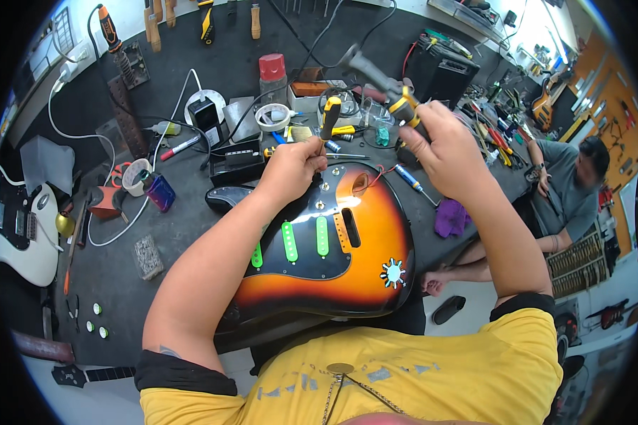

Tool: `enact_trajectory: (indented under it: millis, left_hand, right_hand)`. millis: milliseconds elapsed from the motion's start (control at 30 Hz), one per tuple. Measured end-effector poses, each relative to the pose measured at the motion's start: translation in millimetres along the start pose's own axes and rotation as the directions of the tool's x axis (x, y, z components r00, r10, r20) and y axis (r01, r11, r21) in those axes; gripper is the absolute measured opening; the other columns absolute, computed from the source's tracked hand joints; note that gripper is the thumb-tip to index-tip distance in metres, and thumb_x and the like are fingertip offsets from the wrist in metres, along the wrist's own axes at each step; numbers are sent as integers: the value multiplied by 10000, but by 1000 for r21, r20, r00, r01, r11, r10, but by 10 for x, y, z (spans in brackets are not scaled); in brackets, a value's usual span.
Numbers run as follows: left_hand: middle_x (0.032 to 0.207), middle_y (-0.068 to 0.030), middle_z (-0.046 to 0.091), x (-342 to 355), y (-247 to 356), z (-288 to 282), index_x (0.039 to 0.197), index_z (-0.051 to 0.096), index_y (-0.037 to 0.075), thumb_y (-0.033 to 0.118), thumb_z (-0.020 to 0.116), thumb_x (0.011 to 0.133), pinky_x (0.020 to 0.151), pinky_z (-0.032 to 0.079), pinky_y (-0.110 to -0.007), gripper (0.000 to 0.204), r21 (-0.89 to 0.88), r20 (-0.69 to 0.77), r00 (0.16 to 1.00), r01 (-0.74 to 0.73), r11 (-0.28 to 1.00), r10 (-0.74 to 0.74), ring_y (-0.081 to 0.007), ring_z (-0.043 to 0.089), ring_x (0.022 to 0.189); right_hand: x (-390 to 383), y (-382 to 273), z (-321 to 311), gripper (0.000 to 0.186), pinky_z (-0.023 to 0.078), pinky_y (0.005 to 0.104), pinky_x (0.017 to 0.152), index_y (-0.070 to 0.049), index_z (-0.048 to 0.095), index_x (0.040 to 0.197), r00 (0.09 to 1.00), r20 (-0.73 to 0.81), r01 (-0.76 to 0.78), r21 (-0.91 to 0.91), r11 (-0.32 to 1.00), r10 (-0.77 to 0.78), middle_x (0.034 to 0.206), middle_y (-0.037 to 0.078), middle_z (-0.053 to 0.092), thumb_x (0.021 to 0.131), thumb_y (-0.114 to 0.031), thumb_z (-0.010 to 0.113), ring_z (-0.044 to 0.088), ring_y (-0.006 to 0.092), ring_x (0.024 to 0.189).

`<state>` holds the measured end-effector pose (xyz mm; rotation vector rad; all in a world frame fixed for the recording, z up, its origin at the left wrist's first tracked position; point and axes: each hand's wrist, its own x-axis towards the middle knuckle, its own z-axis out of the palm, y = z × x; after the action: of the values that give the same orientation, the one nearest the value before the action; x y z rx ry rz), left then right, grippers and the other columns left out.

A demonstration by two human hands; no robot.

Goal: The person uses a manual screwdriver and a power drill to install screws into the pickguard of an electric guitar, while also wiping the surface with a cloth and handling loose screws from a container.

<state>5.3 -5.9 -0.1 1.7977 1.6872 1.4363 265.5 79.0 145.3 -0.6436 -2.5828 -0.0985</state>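
Observation:
A sunburst electric guitar body with a black pickguard lies on the bench before me. Green pickup covers and bare metal potentiometer shafts show on it. My left hand is closed at the pickguard's upper edge, around the lower part of a screwdriver whose yellow and black handle points up. Raised over the body's far right side, my right hand grips the yellow and black handle of what looks like a grey hammer. The screwdriver's tip is hidden.
Far beyond the guitar sit a black box, a tape roll and scattered tools. A purple cloth and blue-handled screwdriver lie right. Small green-and-white knobs lie left. Another person sits at right.

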Motion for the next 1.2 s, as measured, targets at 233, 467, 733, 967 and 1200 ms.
enact_trajectory:
  millis: [233,467,733,967,1200]
  left_hand:
    - [821,-94,761,6,-3,2,923,610,-10,24,675,951,659,542,-316,78,39,-3,1000,15,999,-15,-157,696,694]
    - [813,-82,752,-8,-23,8,927,619,-10,28,666,963,668,543,-312,71,48,11,1000,0,999,-1,-147,695,706]
    - [829,-60,740,19,-29,15,953,624,-1,24,651,981,671,531,-296,47,30,34,999,21,999,-22,-125,655,704]
    - [833,-43,730,25,-80,22,972,618,3,28,649,994,677,526,-280,45,18,32,999,40,999,-40,-110,644,719]
    - [844,-47,732,37,-115,35,971,618,-1,25,650,995,679,533,-280,49,32,42,999,3,999,-5,-107,645,718]
  right_hand:
    - [61,-32,84,371,535,494,832,-59,627,1237,994,88,62,-37,997,-59,1062,192,608,1017,-358,643,657,417,989]
    - [224,-74,-22,345,509,493,803,-24,620,1168,992,-118,52,14,999,-50,982,187,602,1034,-341,629,631,414,914]
    - [193,11,50,369,519,478,828,-34,625,1161,999,-42,22,-13,1000,-23,1000,181,610,1048,-384,601,640,399,969]
    - [158,27,98,387,518,483,842,-60,641,1252,988,44,148,-25,989,-147,1016,177,620,1050,-388,599,639,397,961]
    - [211,28,208,342,507,478,871,-51,641,1197,993,-114,30,254,967,-1,987,183,627,1061,-361,588,634,391,985]
